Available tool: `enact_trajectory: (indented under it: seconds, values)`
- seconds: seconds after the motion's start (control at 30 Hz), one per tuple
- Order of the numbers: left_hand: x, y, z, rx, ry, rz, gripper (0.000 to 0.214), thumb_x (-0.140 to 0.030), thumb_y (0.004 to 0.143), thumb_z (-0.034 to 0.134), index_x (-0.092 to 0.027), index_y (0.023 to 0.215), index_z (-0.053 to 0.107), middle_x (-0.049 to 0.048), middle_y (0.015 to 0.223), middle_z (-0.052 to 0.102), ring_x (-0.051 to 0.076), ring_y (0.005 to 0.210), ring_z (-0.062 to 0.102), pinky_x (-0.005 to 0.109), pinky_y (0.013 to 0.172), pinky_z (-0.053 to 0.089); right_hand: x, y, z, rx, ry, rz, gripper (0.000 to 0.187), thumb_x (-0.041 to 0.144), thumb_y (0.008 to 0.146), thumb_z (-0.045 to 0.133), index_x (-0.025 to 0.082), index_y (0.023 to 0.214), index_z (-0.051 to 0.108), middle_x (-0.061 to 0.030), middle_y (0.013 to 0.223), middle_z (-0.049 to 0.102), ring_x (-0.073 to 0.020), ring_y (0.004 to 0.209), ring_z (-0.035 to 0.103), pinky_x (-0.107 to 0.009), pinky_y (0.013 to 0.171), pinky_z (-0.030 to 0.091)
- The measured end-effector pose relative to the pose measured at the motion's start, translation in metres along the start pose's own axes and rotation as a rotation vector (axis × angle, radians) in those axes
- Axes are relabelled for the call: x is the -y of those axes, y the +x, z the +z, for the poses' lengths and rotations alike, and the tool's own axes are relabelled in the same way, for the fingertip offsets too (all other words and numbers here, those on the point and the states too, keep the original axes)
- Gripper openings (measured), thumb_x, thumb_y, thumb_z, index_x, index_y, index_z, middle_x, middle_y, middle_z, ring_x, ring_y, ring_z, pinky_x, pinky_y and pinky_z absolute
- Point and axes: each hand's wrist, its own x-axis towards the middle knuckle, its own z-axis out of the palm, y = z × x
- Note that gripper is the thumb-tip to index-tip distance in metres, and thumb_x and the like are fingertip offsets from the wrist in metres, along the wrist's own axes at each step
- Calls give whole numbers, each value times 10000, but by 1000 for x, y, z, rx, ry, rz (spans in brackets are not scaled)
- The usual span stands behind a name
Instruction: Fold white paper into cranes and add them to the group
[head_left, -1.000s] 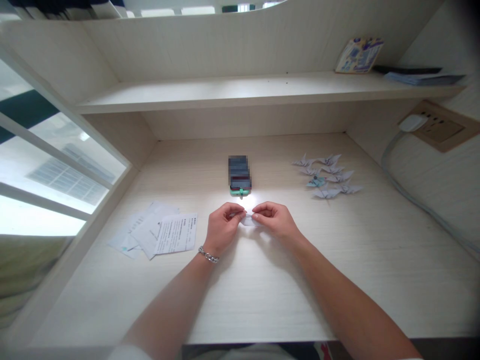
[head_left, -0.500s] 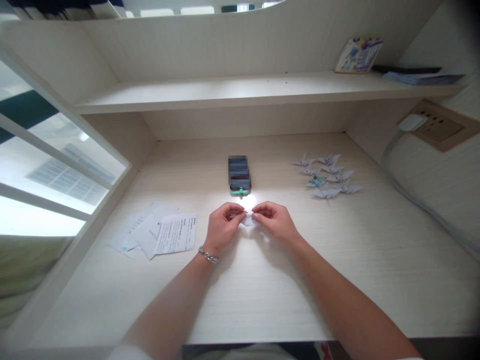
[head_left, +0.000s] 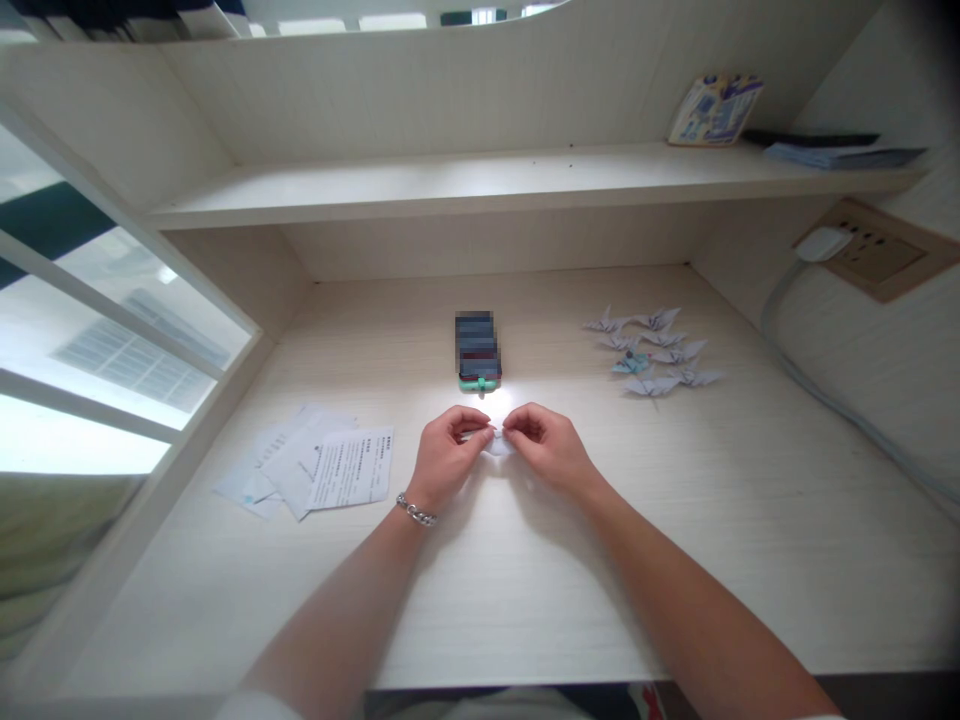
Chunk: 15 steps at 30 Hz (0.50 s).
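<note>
Between my two hands is a small piece of folded white paper (head_left: 498,447), partly hidden by the fingers. My left hand (head_left: 452,450), with a chain bracelet (head_left: 417,510) at its wrist, pinches the paper's left side between thumb and fingers. From the right, my right hand (head_left: 549,445) pinches the other side, its fingertips close to those of the left. Just beyond the hands lies a phone (head_left: 478,348) with a green edge at its near end. Several folded paper cranes (head_left: 663,384) are grouped at the right, mostly white, with one bluish.
Loose printed sheets (head_left: 351,468) overlap on the desk at the left. A shelf (head_left: 450,185) runs across the back, with a small colourful box (head_left: 715,110) on it. A cable (head_left: 795,375) hangs from the wall socket (head_left: 885,250) down the right side.
Both hands stay almost in place on the paper, with only slight finger movement. The other things lie as before.
</note>
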Motion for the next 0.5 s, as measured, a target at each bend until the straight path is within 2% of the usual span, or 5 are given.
enact_trajectory:
  seconds: [0.17,0.37,0.5]
  values:
    - [1,0,0,44,1,-35,184,-246,688,643,-141,833,600,71,872,635,159,808,606,288,738,485,4,-1,-1,-20,-48,-40,54,179,730,536,178,775,567,-12,734,609,-137,685,574,-264,648,447]
    - [-1,0,-1,22,-68,-25,174,-205,667,658,-141,796,559,37,786,606,137,751,596,262,703,480,-1,3,-6,79,222,104,209,212,727,567,176,932,551,-46,781,658,-163,715,617,-283,643,469]
    - [-2,1,-2,4,-59,-16,156,-195,668,651,-141,779,556,35,771,601,137,742,592,258,687,478,-4,7,-11,29,301,154,222,255,739,569,177,945,548,-49,776,669,-166,720,625,-306,673,483]
